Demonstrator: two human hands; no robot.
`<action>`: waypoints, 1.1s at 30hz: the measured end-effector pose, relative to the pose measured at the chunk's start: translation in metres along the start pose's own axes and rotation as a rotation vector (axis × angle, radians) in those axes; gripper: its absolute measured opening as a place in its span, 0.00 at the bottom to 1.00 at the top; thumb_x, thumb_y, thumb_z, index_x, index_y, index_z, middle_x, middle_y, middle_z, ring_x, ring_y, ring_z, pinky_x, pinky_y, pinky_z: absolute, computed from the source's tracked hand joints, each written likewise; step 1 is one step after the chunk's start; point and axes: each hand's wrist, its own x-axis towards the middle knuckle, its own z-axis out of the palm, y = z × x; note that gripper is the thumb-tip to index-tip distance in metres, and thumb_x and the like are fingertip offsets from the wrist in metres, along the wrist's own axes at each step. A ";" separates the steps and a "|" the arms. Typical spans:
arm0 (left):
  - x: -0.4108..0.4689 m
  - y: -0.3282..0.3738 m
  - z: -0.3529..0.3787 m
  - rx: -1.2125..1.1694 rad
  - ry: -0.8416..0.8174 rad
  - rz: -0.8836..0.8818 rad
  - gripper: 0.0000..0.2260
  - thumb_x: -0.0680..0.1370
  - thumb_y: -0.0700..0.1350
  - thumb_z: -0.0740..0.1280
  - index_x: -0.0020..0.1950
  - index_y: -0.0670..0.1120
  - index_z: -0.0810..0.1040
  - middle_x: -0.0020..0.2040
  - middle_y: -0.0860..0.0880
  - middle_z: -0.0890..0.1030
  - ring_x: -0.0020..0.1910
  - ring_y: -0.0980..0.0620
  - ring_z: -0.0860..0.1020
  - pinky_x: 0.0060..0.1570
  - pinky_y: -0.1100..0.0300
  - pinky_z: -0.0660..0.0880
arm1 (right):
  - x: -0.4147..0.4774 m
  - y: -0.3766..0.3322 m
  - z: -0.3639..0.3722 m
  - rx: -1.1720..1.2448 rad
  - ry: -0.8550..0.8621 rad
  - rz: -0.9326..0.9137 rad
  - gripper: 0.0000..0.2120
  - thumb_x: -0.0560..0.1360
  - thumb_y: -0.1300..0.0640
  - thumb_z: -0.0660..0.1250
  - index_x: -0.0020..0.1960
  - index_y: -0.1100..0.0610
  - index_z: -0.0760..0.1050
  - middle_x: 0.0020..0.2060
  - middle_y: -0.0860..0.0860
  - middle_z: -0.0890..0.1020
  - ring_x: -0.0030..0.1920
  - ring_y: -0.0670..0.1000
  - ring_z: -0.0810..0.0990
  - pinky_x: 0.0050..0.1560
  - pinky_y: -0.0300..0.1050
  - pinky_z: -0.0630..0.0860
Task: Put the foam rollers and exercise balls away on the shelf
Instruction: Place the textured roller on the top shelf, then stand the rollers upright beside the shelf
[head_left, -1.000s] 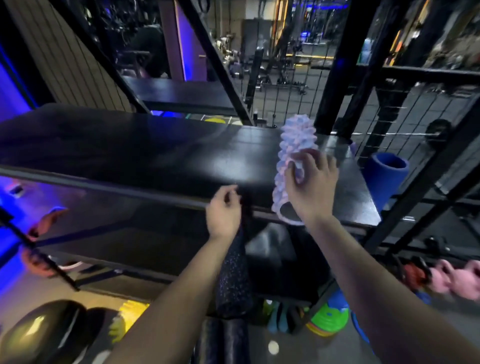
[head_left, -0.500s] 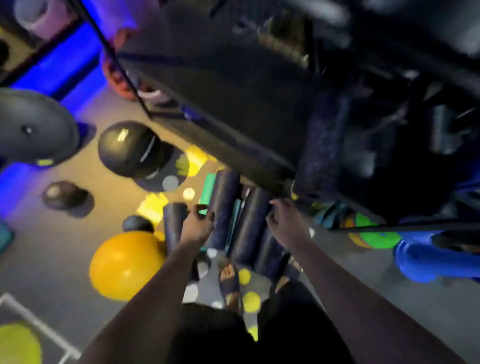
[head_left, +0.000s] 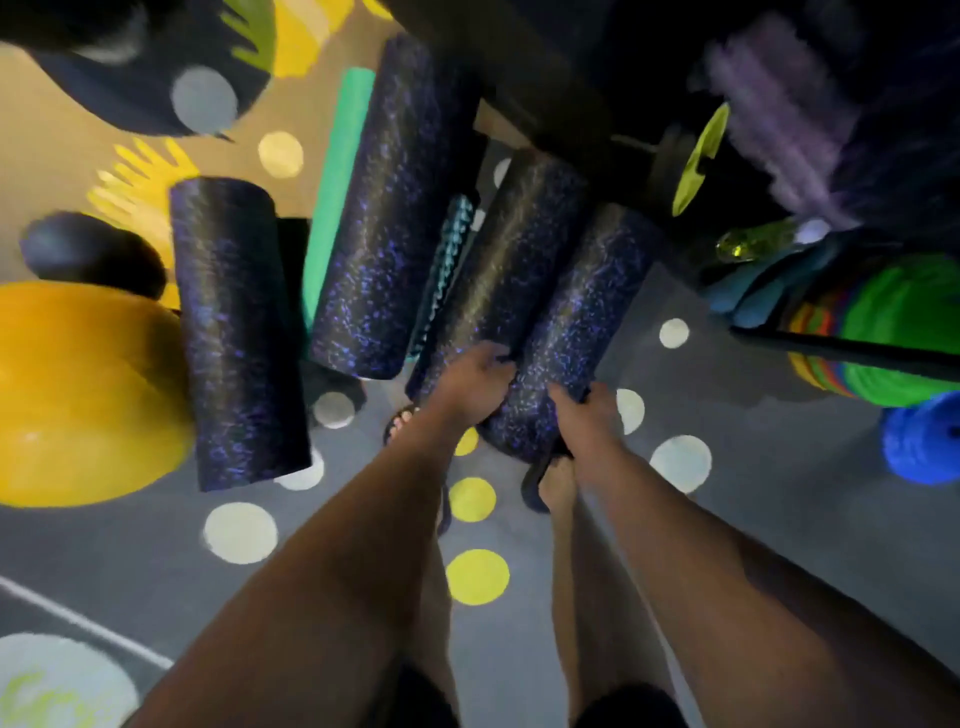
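Now we grip one speckled foam roller (head_left: 566, 332).
Our left hand (head_left: 470, 379) and right hand (head_left: 587, 415) wrap fingers round its near end.

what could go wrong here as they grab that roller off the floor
Both hands, left hand and right hand, clasp the rightmost speckled roller. It lies against the neighbouring roller, so lifting it may set that one rolling. Its far end sits under the dark shelf edge and might knock it on the way up.

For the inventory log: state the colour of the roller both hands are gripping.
Black foam roller flecked with blue-purple speckles, seen in the head view.
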 end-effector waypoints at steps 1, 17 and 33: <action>0.029 -0.007 0.018 0.046 -0.039 0.005 0.15 0.83 0.46 0.64 0.69 0.45 0.75 0.60 0.44 0.81 0.60 0.45 0.79 0.58 0.58 0.73 | 0.031 0.011 0.009 0.021 0.013 0.018 0.39 0.63 0.26 0.70 0.63 0.53 0.79 0.56 0.54 0.85 0.57 0.61 0.82 0.60 0.56 0.79; 0.032 -0.035 0.053 -0.297 0.001 -0.098 0.33 0.73 0.69 0.70 0.71 0.52 0.74 0.67 0.52 0.77 0.67 0.49 0.76 0.71 0.50 0.71 | 0.079 0.052 0.013 0.279 0.006 0.021 0.52 0.35 0.25 0.81 0.55 0.44 0.76 0.52 0.43 0.86 0.50 0.49 0.86 0.53 0.52 0.83; -0.249 0.131 -0.114 -0.865 0.441 0.332 0.26 0.81 0.59 0.66 0.77 0.56 0.66 0.67 0.55 0.78 0.61 0.60 0.79 0.59 0.58 0.78 | -0.244 -0.217 -0.129 -0.077 -0.098 -0.750 0.65 0.48 0.21 0.74 0.78 0.43 0.55 0.72 0.47 0.73 0.71 0.52 0.73 0.70 0.55 0.72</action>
